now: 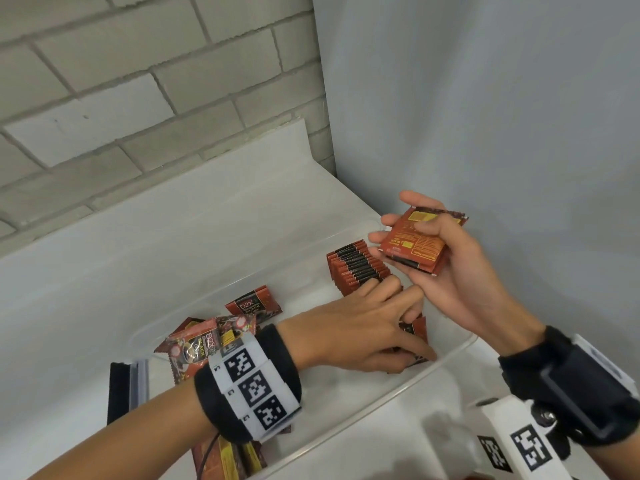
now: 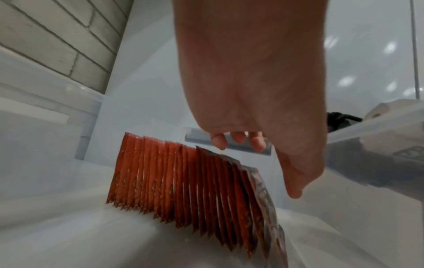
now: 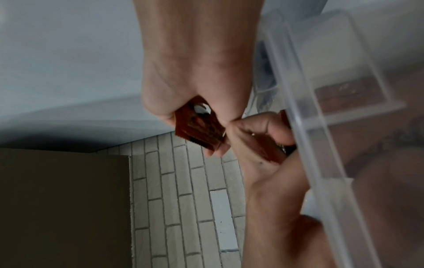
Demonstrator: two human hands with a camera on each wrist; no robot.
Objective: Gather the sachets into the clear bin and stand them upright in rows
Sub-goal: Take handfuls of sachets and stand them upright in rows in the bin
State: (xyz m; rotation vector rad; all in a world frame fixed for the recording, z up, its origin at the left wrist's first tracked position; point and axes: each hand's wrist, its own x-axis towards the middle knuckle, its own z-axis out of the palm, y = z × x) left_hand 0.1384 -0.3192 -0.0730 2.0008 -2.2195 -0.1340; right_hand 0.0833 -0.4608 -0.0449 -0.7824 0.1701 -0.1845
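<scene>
While the left hand [image 1: 360, 327] reached down into the bin [image 1: 450, 355], its fingers lay extended along the near end of the row [image 1: 360, 265] of upright sachets, the fingertips touching the tops and the thumb pointing toward the bin's near wall; from the head view it could not be told whether the thumb pinched the last sachet, but the left wrist view showed the fingers [image 2: 238, 137] relaxed above the row [image 2: 183, 181] and curled round nothing. The right hand [image 1: 446, 268] was raised just above the bin's right rim and grasped a small stack [image 1: 415, 244] of sachets, thumb on top and fingers beneath (back labels uppermost). The row stood on edge toward the far right of the bin, its nearest sachets leaning. Loose sachets [image 1: 221, 334] lay flat and jumbled at the bin's left end, one of them [image 1: 254, 304] lying apart nearer the middle. More sachets [image 1: 225, 459] showed beneath the left wrist at the bottom of the head view. The bin sat on a white counter [image 1: 104, 271] in a corner between a brick wall [image 1: 138, 81] and a plain wall [image 1: 485, 98]. A black block [image 1: 119, 393] sat just outside the bin's left end.
</scene>
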